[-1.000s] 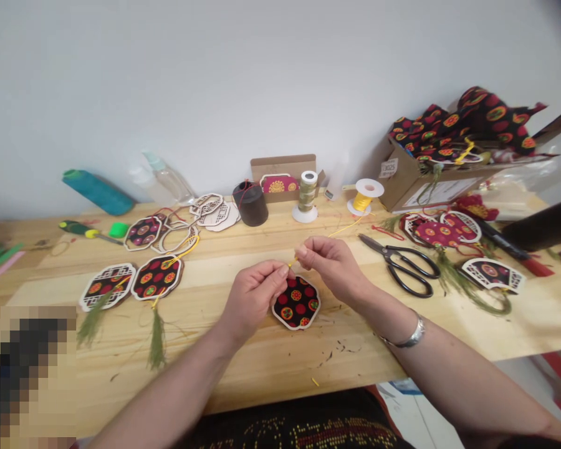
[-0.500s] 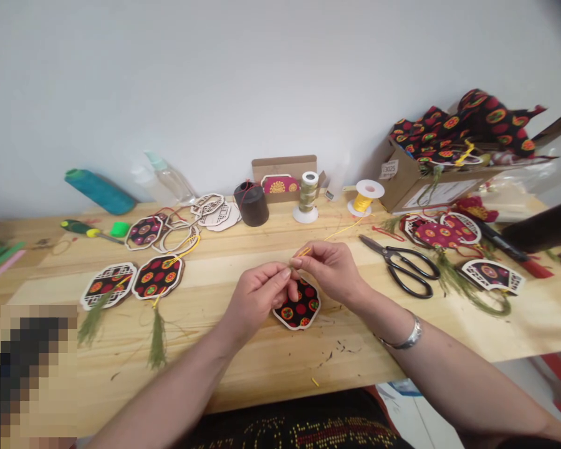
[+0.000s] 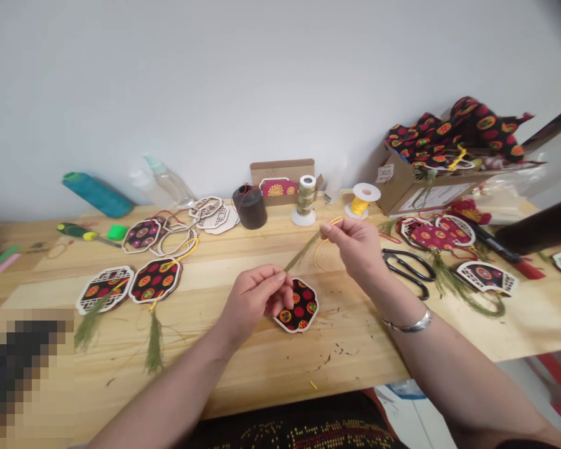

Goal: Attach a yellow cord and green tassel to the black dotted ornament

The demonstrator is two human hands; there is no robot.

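Observation:
A green tassel (image 3: 303, 251) is stretched between my two hands, above the table. My left hand (image 3: 263, 290) pinches its lower end between thumb and fingers. At the upper end, my right hand (image 3: 353, 243) grips the tassel's head together with a yellow cord (image 3: 318, 252) that loops down toward the table. Below my left hand lies a fabric-covered ornament (image 3: 303, 308), black with red and orange rounds and a pale scalloped rim; my left fingers overlap its upper left part. Black-handled scissors (image 3: 409, 271) lie beside my right hand, their blades hidden behind it.
At the left lie two finished-looking ornaments (image 3: 155, 279) with green tassels, and a screwdriver (image 3: 81, 232). Along the wall stand a black spool (image 3: 250, 207), a green thread spool (image 3: 305, 202) and a yellow cord spool (image 3: 362, 201). A cardboard box (image 3: 402, 181) of patterned fabric stands back right.
My hands were together over the ornament. Now my right hand has moved up and right, drawing the green tassel out between them. My left hand has stayed nearly in place.

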